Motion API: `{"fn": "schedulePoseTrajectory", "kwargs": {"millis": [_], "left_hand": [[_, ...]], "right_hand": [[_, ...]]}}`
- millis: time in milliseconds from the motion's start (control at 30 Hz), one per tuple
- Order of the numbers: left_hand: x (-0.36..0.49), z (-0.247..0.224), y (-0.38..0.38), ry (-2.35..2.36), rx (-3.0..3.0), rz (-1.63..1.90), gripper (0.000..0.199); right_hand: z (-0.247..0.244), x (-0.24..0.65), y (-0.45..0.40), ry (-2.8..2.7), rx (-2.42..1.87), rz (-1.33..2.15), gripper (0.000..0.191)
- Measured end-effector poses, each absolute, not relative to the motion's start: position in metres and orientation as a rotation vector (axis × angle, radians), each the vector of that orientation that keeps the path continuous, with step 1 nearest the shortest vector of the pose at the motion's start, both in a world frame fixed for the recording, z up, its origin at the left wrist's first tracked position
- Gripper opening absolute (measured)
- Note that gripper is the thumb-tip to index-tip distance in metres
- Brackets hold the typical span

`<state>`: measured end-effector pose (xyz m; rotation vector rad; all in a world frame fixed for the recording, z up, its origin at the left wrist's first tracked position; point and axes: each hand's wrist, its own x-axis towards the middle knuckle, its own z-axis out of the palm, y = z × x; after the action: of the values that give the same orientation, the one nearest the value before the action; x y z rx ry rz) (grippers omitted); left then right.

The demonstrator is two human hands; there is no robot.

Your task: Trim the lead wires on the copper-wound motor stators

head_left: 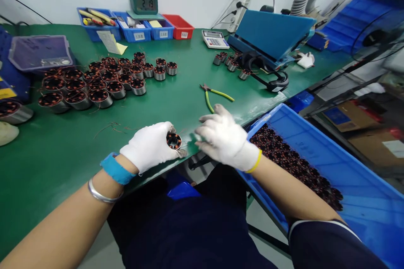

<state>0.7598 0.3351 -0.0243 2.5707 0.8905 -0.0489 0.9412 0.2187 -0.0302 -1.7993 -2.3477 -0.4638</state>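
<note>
My left hand [151, 146], in a white glove with grey fingertips, grips a motor stator [174, 141] by its sides near the table's front edge. The stator's round top faces up, with copper windings around a dark ring and thin wire ends at its right. To the right, my right hand [222, 136], also gloved, hovers with its fingers spread and nothing in them. Beyond it lie wire cutters [208, 93] with yellow-green handles, jaws apart, on the green table [176, 105].
Rows of stators [101, 82] stand at the left, a smaller group [232, 63] at the back right. A blue crate [315, 143] holding many stators is at my right. Small bins [135, 31], a clock [143, 3], a calculator [215, 39] and a blue machine [271, 33] line the back.
</note>
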Motion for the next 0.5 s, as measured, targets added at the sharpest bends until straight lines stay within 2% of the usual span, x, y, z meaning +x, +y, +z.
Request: {"fn": "schedulePoseTrajectory", "kwargs": {"millis": [67, 200, 367, 500], "left_hand": [[0.76, -0.024, 0.333, 0.92, 2.586, -0.053, 0.053], [0.759, -0.024, 0.33, 1.005, 2.599, -0.029, 0.045], [0.762, -0.029, 0.324, 1.171, 2.56, 0.103, 0.05], [0.766, -0.031, 0.317, 1.282, 2.556, 0.261, 0.044]], "right_hand": [[-0.037, 0.922, 0.227, -2.372, -1.757, -0.438, 0.018], [-0.044, 0.927, 0.255, -2.174, -1.774, -0.268, 0.029], [-0.03, 0.962, 0.25, -1.712, -1.938, -0.132, 0.009], [-0.037, 0.927, 0.236, -1.678, -1.775, 0.367, 0.024]]}}
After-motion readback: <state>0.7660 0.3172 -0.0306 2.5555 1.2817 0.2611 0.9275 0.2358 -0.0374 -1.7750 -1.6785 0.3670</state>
